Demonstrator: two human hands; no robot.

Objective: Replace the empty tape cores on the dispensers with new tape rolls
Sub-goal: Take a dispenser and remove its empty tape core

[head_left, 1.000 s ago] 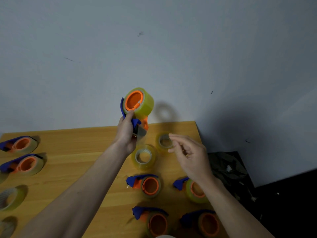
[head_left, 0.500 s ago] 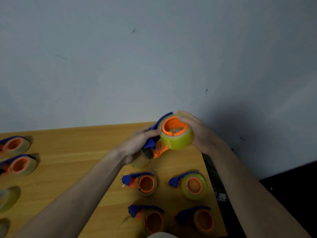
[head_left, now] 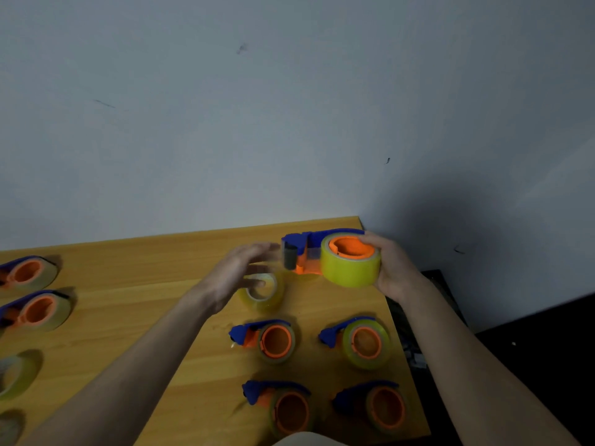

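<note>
My right hand (head_left: 394, 268) grips a blue and orange tape dispenser (head_left: 309, 252) by its full yellow tape roll (head_left: 349, 270), held just above the far right corner of the wooden table (head_left: 135, 317). My left hand (head_left: 231, 278) is blurred, fingers apart, just left of the dispenser and holding nothing. Under that hand a loose yellowish tape roll (head_left: 262, 292) lies flat on the table.
Several more dispensers lie on the table: two in a near row (head_left: 277, 341) (head_left: 362, 342), two at the front edge (head_left: 286, 408) (head_left: 380, 405), two at far left (head_left: 27, 273) (head_left: 37, 312). A loose roll (head_left: 16, 376) lies left. A wall stands behind, dark floor to the right.
The dispenser passed from my left hand to my right hand and moved right and down. My left hand let go and drew back to the left.
</note>
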